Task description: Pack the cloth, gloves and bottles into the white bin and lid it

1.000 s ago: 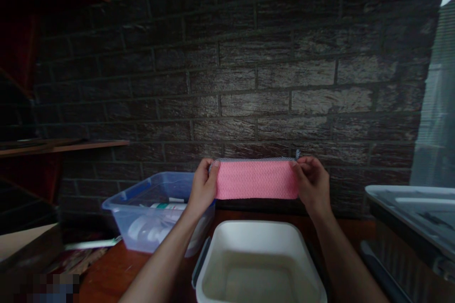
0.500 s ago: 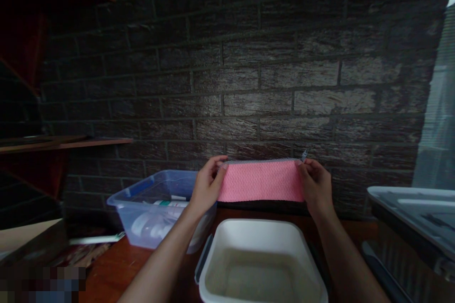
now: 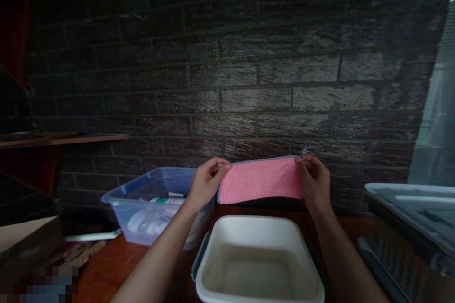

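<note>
A pink textured cloth (image 3: 263, 180) with a black-and-white edge is stretched between my two hands, its right end slightly higher. My left hand (image 3: 208, 182) pinches its upper left corner between thumb and fingers. At the upper right corner, my right hand (image 3: 314, 180) grips it the same way, and a bit of the patterned edge sticks up there. Below and nearer to me stands an open white tub (image 3: 258, 232) with a dark clip on its left side. The cloth hangs just beyond the tub's far rim and does not touch it.
A clear bluish plastic bin (image 3: 124, 218) holding white bottles is left of the tub on the reddish wooden table (image 3: 103, 265). A grey-lidded container (image 3: 408, 199) stands at right. Wooden shelves (image 3: 88, 139) jut out at left; a dark brick wall (image 3: 241, 71) rises behind.
The cloth has tilted, its left end dipping and its right end rising a little. Both hands keep their hold. The view has shifted slightly.
</note>
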Demonstrator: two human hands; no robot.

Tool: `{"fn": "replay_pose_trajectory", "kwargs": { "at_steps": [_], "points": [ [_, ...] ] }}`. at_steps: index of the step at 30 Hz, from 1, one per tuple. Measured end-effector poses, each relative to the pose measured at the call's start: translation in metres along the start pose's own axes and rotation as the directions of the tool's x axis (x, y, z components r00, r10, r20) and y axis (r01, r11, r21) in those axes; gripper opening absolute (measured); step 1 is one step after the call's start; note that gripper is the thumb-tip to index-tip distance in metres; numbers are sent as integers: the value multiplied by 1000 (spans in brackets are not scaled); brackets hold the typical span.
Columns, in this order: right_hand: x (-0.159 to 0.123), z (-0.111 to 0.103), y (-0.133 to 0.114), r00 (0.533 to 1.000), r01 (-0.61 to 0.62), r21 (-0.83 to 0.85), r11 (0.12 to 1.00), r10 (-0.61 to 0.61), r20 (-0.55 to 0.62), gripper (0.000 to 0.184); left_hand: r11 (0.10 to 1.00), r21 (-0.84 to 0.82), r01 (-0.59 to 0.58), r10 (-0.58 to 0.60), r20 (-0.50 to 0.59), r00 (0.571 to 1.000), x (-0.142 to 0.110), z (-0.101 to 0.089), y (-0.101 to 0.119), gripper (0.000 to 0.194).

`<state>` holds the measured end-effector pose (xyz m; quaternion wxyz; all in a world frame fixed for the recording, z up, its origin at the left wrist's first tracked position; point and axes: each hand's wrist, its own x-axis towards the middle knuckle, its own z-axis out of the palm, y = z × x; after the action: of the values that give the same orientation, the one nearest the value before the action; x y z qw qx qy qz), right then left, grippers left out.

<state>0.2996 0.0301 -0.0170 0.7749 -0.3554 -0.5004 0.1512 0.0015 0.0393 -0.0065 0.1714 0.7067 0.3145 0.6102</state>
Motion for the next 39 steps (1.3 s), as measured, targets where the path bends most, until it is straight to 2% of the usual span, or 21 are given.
{"fn": "replay_pose_trajectory", "kwargs": {
  "at_steps": [3, 6, 10, 13, 15, 19, 23, 28, 33, 39],
  "points": [
    [-1, 0, -1, 1000, -6, -7, 1000, 6, 6, 30, 998, -41, 54, -56, -57, 997, 2, -2, -5, 30],
    [-4, -1, -3, 1000, 8, -33, 999, -8, -3, 30, 995, -34, 91, -93, -62, 994, 2, -4, -8, 39],
    [-12, -4, -7, 997, 73, -134, 988, -73, 3, 30, 997, 17, 76, -75, -63, 995, -2, -7, -2, 33],
    [-22, -10, -11, 997, 76, -215, 974, -66, 51, 32, 995, 87, 47, -42, -60, 997, -7, -13, 9, 30],
    [-28, -18, -13, 994, 58, -260, 964, -32, 103, 33, 989, 141, 43, -41, -21, 999, -11, -18, 16, 31],
    [-35, -38, -17, 977, 49, -389, 920, 36, 209, 32, 963, 265, 53, -89, 123, 988, -19, -30, 26, 39],
    [-40, -50, -22, 929, 133, -550, 825, 89, 358, 25, 920, 390, 27, -138, 259, 956, -29, -27, 28, 41],
    [-50, -45, -30, 866, 252, -670, 698, 145, 478, 17, 879, 477, -20, -194, 396, 897, -49, -8, 26, 34],
    [-64, -31, -33, 794, 337, -715, 612, 224, 566, 16, 804, 590, -79, -240, 444, 863, -62, 10, 28, 32],
    [-85, -10, -31, 703, 428, -744, 513, 328, 630, 17, 653, 740, -163, -308, 456, 835, -76, 26, 31, 22]
  ]
}}
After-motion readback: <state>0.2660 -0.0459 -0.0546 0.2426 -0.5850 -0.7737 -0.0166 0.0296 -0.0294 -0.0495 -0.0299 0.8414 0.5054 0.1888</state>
